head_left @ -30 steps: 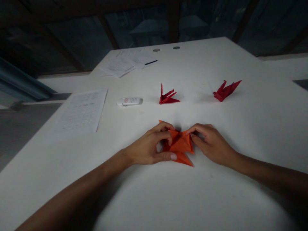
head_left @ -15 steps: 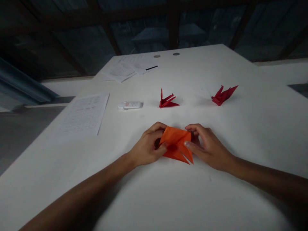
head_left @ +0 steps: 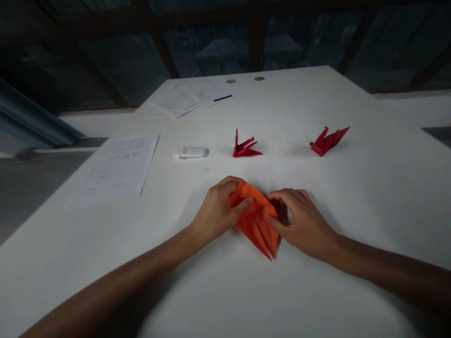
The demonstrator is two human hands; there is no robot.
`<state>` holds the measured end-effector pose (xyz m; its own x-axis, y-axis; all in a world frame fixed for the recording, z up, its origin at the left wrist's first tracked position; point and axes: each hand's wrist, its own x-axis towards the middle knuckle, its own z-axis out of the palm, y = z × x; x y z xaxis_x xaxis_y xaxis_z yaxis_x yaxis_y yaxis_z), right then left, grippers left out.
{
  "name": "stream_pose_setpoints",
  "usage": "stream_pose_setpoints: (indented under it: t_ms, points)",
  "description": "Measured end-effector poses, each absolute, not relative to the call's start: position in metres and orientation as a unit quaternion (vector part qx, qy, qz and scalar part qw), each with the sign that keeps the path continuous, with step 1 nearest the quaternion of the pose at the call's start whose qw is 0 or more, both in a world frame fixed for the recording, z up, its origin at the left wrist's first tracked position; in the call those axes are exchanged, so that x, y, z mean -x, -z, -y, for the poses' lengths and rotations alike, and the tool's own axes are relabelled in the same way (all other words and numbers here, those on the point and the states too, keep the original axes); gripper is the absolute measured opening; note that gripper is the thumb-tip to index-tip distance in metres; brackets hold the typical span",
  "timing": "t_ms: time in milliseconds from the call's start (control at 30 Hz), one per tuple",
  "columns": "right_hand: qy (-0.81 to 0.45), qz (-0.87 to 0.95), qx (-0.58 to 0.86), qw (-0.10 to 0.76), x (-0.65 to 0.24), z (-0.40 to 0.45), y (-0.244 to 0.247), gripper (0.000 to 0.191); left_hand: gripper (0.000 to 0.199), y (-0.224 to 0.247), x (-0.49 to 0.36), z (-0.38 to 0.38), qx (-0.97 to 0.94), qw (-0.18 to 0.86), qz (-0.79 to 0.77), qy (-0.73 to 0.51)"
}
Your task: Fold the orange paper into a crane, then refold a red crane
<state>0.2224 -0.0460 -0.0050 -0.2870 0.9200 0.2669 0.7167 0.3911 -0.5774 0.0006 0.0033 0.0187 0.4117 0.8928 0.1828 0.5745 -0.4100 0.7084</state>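
A folded sheet of orange origami paper (head_left: 259,218) is held between both hands just over the white table (head_left: 225,300). Its two narrow points hang toward me, with a slit between them. My left hand (head_left: 221,204) grips the left edge, thumb laid across the front and fingers behind. On the right edge, my right hand (head_left: 299,218) pinches the paper between thumb and fingers. Beyond the hands stand two red paper cranes: one crane (head_left: 245,148) straight ahead, the other crane (head_left: 327,142) farther right. The fingers behind the paper are partly hidden.
Left of the nearer crane lies a white tube-like item (head_left: 190,152) with small print. A printed sheet (head_left: 121,164) rests at the table's left edge. More papers (head_left: 183,98) with a black strip (head_left: 223,98) lie farther back, near two small round discs (head_left: 260,79).
The orange paper has turned so that its points aim more toward me. My left thumb has slid farther across its front, and my right hand has come slightly lower.
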Motion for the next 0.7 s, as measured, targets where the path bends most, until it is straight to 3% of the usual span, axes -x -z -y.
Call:
stream_pose_setpoints:
  t_ms: [267,367,600,700]
  points:
    - [-0.123,0.831,0.451,0.302,-0.224,0.057,0.002,0.047,0.033,-0.021,0.003,-0.005,-0.678,0.431,-0.524,-0.284]
    - [-0.157,0.818,0.467,0.297,-0.226,0.056,0.004,0.048,0.035,-0.021,0.000,-0.006,-0.706,0.386,-0.511,-0.303]
    - [-0.292,0.785,0.434,0.332,-0.227,0.051,0.005,0.042,0.065,-0.020,-0.007,0.001,-0.759,0.284,-0.449,-0.375]
    - [-0.296,0.784,0.428,0.338,-0.227,0.052,0.002,0.039,0.054,-0.019,-0.008,0.005,-0.776,0.269,-0.420,-0.386]
